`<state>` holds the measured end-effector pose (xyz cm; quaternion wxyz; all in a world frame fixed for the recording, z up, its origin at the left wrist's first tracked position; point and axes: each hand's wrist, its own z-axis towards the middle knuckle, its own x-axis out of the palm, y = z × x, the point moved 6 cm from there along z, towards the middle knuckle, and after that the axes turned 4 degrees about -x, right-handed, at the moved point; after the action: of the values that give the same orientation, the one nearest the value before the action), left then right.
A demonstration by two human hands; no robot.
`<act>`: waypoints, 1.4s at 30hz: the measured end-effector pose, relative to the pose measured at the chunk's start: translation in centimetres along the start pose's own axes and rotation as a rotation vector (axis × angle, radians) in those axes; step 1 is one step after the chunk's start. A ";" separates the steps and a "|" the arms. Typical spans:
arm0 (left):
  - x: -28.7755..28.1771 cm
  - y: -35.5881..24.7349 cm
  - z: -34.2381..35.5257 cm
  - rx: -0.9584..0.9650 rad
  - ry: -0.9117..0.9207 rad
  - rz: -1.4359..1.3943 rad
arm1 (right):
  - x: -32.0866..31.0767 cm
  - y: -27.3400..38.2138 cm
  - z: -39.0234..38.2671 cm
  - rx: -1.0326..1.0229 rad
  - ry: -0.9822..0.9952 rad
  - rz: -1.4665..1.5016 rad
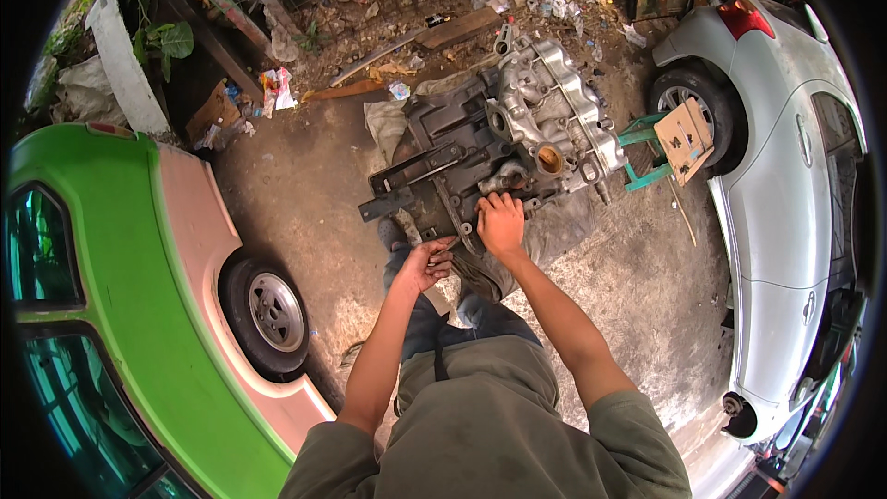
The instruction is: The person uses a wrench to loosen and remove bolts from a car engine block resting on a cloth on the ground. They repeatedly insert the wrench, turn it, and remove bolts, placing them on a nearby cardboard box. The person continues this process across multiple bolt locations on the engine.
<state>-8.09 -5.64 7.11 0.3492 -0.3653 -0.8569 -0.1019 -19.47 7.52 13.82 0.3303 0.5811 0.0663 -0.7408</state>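
We've got a big engine of dark grey and silver metal (pixel 517 115) low on the stained concrete floor (pixel 286 176), just ahead of the person. Crumpled grey-brown cloth (pixel 562 231) shows around its near edge, prob. laid there to keep the metal off the concrete, tho' we can't see how far under it goes. The engine's near edge faces the person, which approx. suits working with both hands at once. A green plastic stool (pixel 637 176) sits just right of it, bearing a flat tan cardboard sheet (pixel 684 134) with small dark bits on top; we'd guess it's a makeshift parts tray, kept close for easy reach.

Re: pose, both forearms come up from the lower edge and converge on the near side. The left hand (pixel 428 265) is turned roughly inward, fingers curled, thumb and index tips by the lower end of a curved metal bracket (pixel 450 212); can't make out if anything's pinched. The right hand (pixel 500 225) is a bit higher, back up, fingers bent down against the engine's near edge, prob. steadying or feeling a part. Its fingertips are partly hidden, so we can't say whether they grip anything.
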 end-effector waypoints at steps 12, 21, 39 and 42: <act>-0.5 -4.5 1.1 -0.291 -0.047 -0.069 | 0.2 -0.2 -0.1 0.015 0.033 -0.008; -0.3 -2.5 0.3 -0.234 0.033 -0.161 | 0.3 -0.2 -0.1 0.011 0.032 -0.026; -0.1 -4.5 0.9 -0.287 -0.039 -0.092 | 0.4 -0.1 -0.2 0.017 0.055 -0.031; 0.1 -4.3 0.6 -0.251 -0.063 -0.052 | 0.5 -0.1 -0.1 0.024 0.062 -0.030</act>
<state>-11.45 -8.44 7.07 0.2710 -0.3868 -0.8571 -0.2057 -19.52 7.46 13.27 0.3099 0.6066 0.0765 -0.7281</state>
